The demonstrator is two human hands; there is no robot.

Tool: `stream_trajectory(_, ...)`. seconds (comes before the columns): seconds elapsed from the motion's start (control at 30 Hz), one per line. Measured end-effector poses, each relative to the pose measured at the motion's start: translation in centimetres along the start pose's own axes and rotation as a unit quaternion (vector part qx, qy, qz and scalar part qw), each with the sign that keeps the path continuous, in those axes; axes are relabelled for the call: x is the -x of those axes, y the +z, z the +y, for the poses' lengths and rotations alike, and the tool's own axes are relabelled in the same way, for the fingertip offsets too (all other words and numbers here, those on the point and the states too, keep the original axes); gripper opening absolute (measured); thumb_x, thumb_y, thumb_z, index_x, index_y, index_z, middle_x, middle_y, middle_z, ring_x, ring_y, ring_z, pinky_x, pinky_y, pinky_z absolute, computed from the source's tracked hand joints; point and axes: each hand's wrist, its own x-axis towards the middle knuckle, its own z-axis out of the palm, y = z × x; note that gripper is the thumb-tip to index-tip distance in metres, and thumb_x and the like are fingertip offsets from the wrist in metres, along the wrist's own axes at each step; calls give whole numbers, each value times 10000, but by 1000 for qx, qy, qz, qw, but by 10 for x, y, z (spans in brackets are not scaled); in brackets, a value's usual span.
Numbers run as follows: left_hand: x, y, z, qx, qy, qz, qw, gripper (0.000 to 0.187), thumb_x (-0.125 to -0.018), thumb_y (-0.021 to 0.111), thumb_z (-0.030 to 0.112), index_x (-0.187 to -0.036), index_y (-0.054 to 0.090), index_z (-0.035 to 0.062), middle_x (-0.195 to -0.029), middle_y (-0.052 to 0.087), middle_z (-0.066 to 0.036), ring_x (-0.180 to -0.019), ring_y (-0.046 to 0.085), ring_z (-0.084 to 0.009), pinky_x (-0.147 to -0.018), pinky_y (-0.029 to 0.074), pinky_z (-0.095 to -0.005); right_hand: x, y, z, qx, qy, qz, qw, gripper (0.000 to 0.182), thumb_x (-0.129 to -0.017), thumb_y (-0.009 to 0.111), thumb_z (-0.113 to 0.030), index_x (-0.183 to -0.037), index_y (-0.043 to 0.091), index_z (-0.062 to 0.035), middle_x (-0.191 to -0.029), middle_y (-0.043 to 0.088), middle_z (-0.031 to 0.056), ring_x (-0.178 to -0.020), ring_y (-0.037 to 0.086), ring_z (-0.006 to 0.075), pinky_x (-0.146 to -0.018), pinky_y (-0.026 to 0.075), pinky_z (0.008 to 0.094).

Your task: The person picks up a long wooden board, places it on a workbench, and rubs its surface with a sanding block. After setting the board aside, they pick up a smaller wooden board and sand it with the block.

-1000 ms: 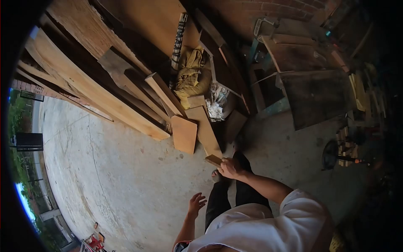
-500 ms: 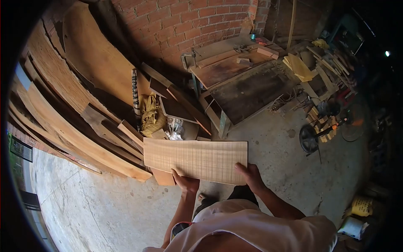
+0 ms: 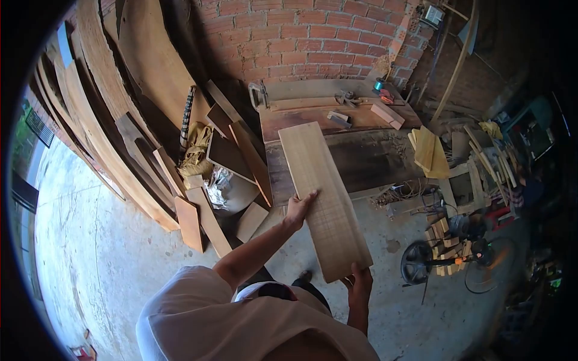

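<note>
Wood plank gripped by both hands — no readable markings.

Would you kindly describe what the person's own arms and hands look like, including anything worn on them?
Both arms are bare from the short sleeves of a white T-shirt down. The left hand and right hand wear no gloves; no watch, ring or bracelet is visible.

I can read no writing anywhere here: the plank I hold shows only bare grain and faint saw lines, and the workbench, the brick wall and the stacked boards carry no legible label, brand or number.
</note>
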Motion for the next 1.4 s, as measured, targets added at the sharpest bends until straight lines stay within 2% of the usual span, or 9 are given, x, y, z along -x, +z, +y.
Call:
stream_trajectory(0.5,-222,0,22,-95,-1,39,995,582,-853,751,441,-1061,646,-92,-970,695,-145,-837,695,-199,-709,591,-356,-221,85,-27,-29,78,-82,993,313,-900,715,-251,-1120,592,-66,-885,643,33,-732,647,130,-683,571,309)
stream_trajectory(0.63,-231,-15,15,-177,-18,60,982,580,-864,744,417,-1080,639,-110,-959,706,-153,-823,689,-191,-718,572,-348,-237,71,-50,567,86,-213,791,511,-910,641,-479,-717,655,-5,-613,676,84,-506,653,151,-501,544,303)
stream_trajectory(0.7,-232,-17,12,-208,-36,73,975,570,-872,735,407,-1087,636,-112,-965,707,-158,-838,688,-195,-731,570,-349,-262,78,-75,577,-11,-201,792,497,-908,648,-454,-689,651,-9,-569,650,71,-496,644,151,-504,519,303)
stream_trajectory(0.77,-231,-19,12,-250,5,108,962,594,-894,688,452,-1092,635,-105,-942,713,-165,-864,688,-219,-752,558,-364,-309,116,-109,578,-276,-74,764,356,-911,676,-328,-734,654,-19,-551,610,92,-510,626,267,-541,495,377)
stream_trajectory(0.83,-228,-31,17,-331,17,94,939,599,-901,663,479,-1082,639,-91,-930,714,-182,-885,695,-244,-762,552,-379,-379,158,-136,492,-508,-47,706,282,-879,709,-206,-1078,623,-26,-1002,662,171,-920,638,335,-789,511,418)
stream_trajectory(0.93,-215,-23,50,-563,-3,72,823,584,-916,605,514,-1026,652,-58,-909,714,-226,-901,714,-302,-772,538,-424,-465,226,-182,550,-513,-28,659,850,-754,806,-377,-1406,406,-7,-1320,488,209,-1232,454,390,-1032,368,484)
stream_trajectory(1.0,-211,-34,50,-472,-64,72,876,486,-928,613,434,-975,664,-47,-842,712,-212,-816,714,-361,-745,543,-434,-517,247,-184,607,-515,-34,604,920,-723,801,-483,-1444,398,-77,-1386,442,189,-1296,398,355,-1042,345,482)
stream_trajectory(1.13,-192,-25,40,-668,62,82,737,450,-925,631,368,-1052,633,-63,-862,679,-223,-770,699,-359,-638,575,-415,-580,244,-165,586,-515,-111,615,657,-798,758,-391,-1360,508,-161,-1197,545,115,-1128,506,320,-961,384,493)
stream_trajectory(1.4,-191,30,31,-764,40,202,612,551,-895,634,460,-1146,598,-29,-1020,643,-241,-990,600,-415,-885,467,-500,-550,51,-221,601,-466,164,629,645,-893,643,-406,-1419,442,-91,-1281,471,156,-1198,433,351,-1024,331,537)
